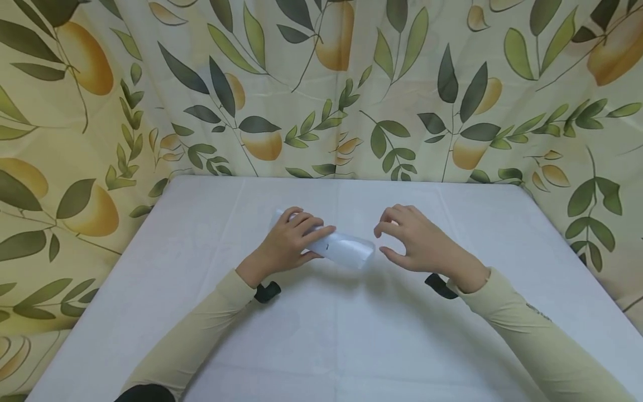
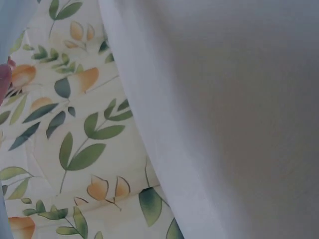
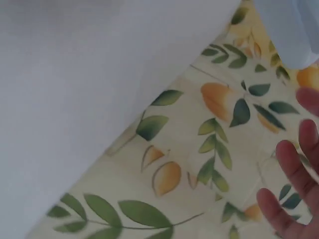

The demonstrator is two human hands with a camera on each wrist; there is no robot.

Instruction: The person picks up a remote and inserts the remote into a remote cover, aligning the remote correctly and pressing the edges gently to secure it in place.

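A translucent, pale bottle-like plastic cylinder (image 1: 346, 250) lies tilted above the white table, its rounded end towards the right. My left hand (image 1: 286, 243) grips it around its left part, fingers over the top and thumb below. Just past its right end, my right hand (image 1: 419, 240) is held with fingers apart and loosely bent, touching nothing. The right wrist view shows the cylinder's end (image 3: 294, 45) at the top right, with spread fingers (image 3: 294, 169) below it. Only a fingertip (image 2: 4, 79) and a pale edge of the cylinder (image 2: 12, 22) show in the left wrist view.
A white cloth covers the table (image 1: 321, 335). Behind and to the sides hangs a cream curtain (image 1: 341, 111) with printed leaves and orange fruit. Dark wrist straps (image 1: 268, 292) sit at both cuffs.
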